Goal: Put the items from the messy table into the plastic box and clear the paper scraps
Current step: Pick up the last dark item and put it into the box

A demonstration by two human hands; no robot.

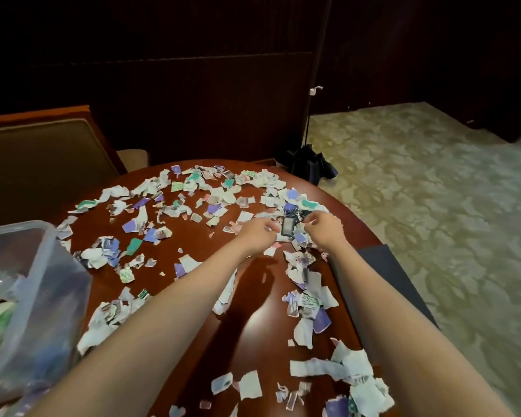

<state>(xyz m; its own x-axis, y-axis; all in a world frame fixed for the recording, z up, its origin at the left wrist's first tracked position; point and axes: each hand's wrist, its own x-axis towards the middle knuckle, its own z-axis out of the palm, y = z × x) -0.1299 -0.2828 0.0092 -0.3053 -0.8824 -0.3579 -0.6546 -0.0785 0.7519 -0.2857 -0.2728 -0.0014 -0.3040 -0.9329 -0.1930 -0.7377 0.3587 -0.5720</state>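
Fingers among scraps; plastic box part-full

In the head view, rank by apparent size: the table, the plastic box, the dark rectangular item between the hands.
1. Table
2. Plastic box, though it is close to the camera and cut off at the edge, so its real rank is unsure
3. Dark rectangular item, by far smallest

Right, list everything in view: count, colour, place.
paper scraps: many; white, purple, green, pink; strewn over the table
table: one, reddish-brown wood, centre
plastic box: one, clear, left edge, partly filled
keychain: one, dark tag with blue bauble, among far scraps
chair: one, wood with olive cushion, far left
pole stand: one, black, behind table
carpet: beige patterned, right
left hand, right hand: fingers curled, flanking the keychain
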